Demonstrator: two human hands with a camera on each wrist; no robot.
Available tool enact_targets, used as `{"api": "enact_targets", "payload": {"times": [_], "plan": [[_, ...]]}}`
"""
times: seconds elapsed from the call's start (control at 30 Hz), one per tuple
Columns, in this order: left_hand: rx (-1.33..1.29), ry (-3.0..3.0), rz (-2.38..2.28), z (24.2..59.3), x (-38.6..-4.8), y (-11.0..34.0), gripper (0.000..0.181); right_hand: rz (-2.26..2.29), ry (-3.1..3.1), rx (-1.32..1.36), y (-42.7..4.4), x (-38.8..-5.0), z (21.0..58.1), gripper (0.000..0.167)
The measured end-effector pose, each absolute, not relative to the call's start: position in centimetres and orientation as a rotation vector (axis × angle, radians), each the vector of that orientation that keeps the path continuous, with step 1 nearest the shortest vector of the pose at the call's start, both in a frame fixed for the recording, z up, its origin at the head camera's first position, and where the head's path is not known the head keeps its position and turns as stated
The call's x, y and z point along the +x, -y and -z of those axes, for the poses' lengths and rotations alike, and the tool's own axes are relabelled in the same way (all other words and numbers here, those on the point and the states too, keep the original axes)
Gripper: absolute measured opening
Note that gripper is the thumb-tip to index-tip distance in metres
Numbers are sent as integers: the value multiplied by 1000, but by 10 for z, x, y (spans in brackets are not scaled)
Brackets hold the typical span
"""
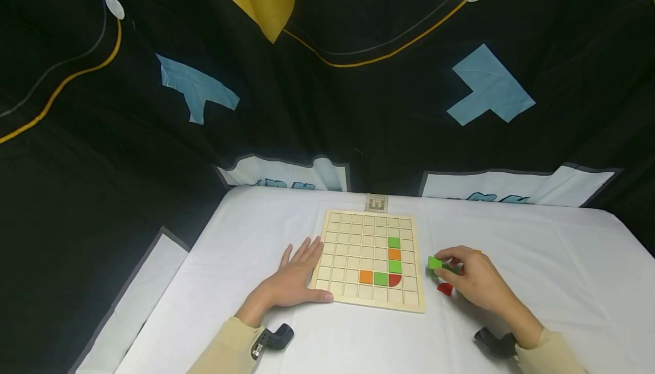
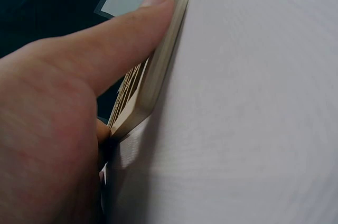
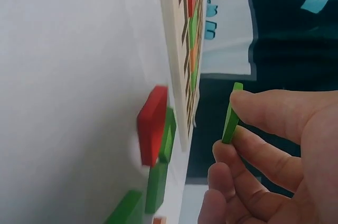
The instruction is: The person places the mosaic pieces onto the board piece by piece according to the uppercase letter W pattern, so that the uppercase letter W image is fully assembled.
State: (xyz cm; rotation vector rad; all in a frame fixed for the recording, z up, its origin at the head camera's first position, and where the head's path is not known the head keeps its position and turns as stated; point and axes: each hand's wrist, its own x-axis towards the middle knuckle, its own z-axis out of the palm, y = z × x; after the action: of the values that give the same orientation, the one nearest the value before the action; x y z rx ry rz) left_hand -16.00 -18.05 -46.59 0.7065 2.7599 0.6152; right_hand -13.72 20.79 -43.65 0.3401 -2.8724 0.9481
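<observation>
A wooden grid board lies on the white table. Several coloured tiles sit in its cells: green, orange and one red quarter-round tile. My left hand rests at the board's left edge, fingers spread, with the thumb on the near corner. To the right of the board, my right hand pinches a green square tile between thumb and fingers, raised above the table. In the right wrist view the green tile shows edge-on. Beneath that hand lie a loose red tile and several green ones, partly hidden.
A small square tag lies beyond the board's far edge. Black cloth with blue and yellow shapes hangs behind the table. Dark wrist straps show on both arms. White tablecloth surrounds the board.
</observation>
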Motion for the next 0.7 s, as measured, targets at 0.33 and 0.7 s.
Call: {"api": "enact_targets", "payload": {"times": [0.33,0.7], "plan": [[705,-2756,-614,466,-160,180,120,-981,2890,346,-188,-139,437,25],[699,-2756,-610,467,-160,180,119,-990,2877,402,-162,-143,439,25]]}}
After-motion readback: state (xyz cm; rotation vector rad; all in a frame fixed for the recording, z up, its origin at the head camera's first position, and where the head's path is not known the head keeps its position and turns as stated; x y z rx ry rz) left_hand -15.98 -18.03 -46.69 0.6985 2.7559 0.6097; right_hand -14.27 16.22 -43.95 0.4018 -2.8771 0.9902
